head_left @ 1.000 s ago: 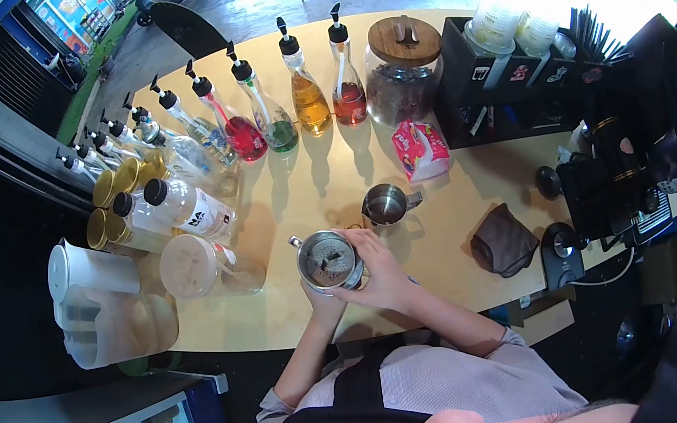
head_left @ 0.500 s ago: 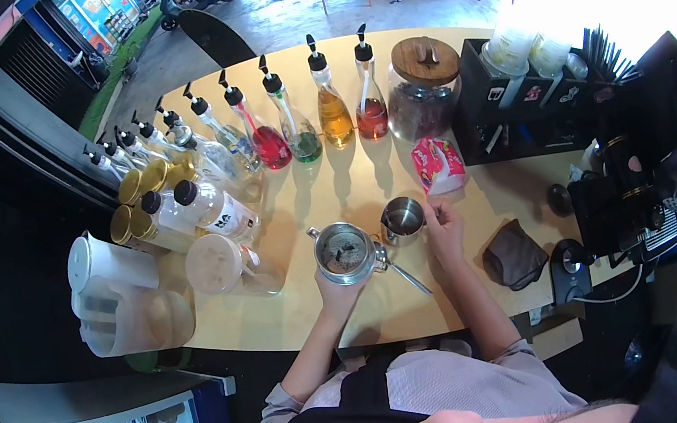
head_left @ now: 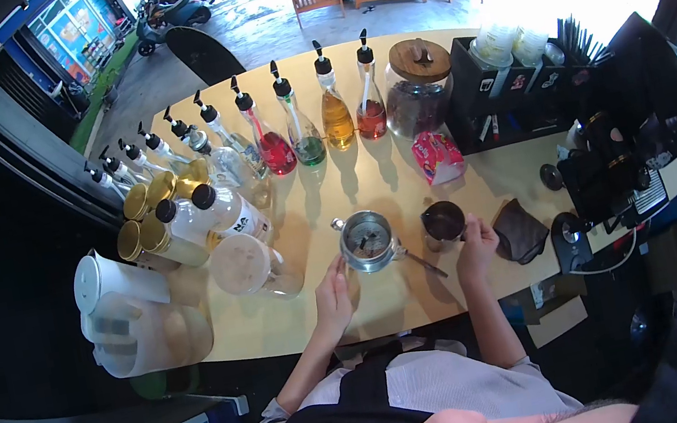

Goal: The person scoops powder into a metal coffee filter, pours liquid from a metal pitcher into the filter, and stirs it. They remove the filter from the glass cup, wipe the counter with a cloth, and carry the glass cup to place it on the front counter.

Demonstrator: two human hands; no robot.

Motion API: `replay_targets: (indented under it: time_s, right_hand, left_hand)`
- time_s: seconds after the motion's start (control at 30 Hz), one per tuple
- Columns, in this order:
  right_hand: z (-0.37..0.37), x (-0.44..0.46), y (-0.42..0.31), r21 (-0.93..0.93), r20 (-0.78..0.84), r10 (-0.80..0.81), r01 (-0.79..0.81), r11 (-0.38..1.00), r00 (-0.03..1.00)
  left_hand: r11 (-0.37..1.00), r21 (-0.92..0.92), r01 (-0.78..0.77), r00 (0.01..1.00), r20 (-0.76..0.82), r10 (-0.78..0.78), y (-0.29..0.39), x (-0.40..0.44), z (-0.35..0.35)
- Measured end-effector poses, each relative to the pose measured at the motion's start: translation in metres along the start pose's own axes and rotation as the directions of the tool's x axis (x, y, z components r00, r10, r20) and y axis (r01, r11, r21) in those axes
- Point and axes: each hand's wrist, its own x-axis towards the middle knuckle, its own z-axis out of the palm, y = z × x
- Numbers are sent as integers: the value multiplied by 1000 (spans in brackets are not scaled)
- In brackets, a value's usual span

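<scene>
A round metal pot with small lugs on its sides stands on the counter, with dark pieces and a greyish content inside. My left hand is just left of it, fingers stretched out and holding nothing; whether a fingertip touches the pot I cannot tell. By its handle, my right hand grips a small metal pitcher, whose inside looks dark. Between the two vessels lies a slim utensil handle, its other end hidden by the pot. A dark folded cloth rests right of my right hand.
Pump bottles of coloured syrup line the far edge. A wooden-lidded jar and a pink packet stand at back right. Clear bottles and plastic pitchers crowd the left. A black machine is at right.
My left hand has come away from the pot's underside to its left, fingers straightened. My right hand has moved the pitcher slightly right, away from the pot. The camera view has shifted a little.
</scene>
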Motion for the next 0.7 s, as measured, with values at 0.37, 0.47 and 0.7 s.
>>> replay_targets:
  time_s: [0.37, 0.47, 0.7]
  right_hand:
    - [38, -161, -73, 67, -149, 47, -38, 997, 988]
    - [58, -217, -52, 11, -95, 91, -90, 996, 991]
    - [118, -315, 0, 27, 64, 255, -257, 966, 965]
  left_hand:
    - [1000, 27, -15, 999, 48, 14, -7, -49, -118]
    - [995, 39, -92, 994, 55, 90, -16, -69, -149]
    - [993, 50, -108, 994, 18, 107, -26, -125, -242]
